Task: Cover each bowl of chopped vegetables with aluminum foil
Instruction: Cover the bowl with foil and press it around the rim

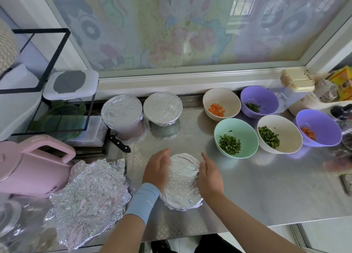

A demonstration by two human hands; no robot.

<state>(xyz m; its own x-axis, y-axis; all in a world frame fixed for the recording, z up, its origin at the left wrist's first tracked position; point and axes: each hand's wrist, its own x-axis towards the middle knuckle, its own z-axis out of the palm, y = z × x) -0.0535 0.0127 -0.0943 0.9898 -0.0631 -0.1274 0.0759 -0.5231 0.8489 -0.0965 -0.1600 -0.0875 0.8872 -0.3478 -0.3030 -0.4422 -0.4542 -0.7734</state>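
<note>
The left hand point(157, 169) and right hand point(209, 174) cup the foiled bowl point(182, 182) between them, palms facing each other, one on each side of its rim. The fingers of both are close together and nearly straight. They press flat against the foil at the sides rather than curling round it, and neither hand pinches anything. The bowl stands on the steel counter point(266, 186), near its front edge. Its foil top is crinkled and folded down round the rim, so the contents are hidden. A blue wristband point(143, 201) sits on the left wrist.

Just left of the left hand lies a loose, crumpled foil sheet point(89, 199), with a pink kettle point(32, 169) just beyond it. A knife point(120, 143) lies beyond the left hand. Farther back from the grip, two covered bowls point(122, 110) stand side by side, already wrapped.

Beyond and right of the right hand are five open bowls. The green bowl point(236, 137), nearest, holds chopped greens. To its right are the white bowl point(279, 136) with greens, then a purple bowl point(318, 127) with carrot. Behind these stand a beige bowl point(222, 104) with diced carrot and a far purple bowl point(259, 101) with greens.
</note>
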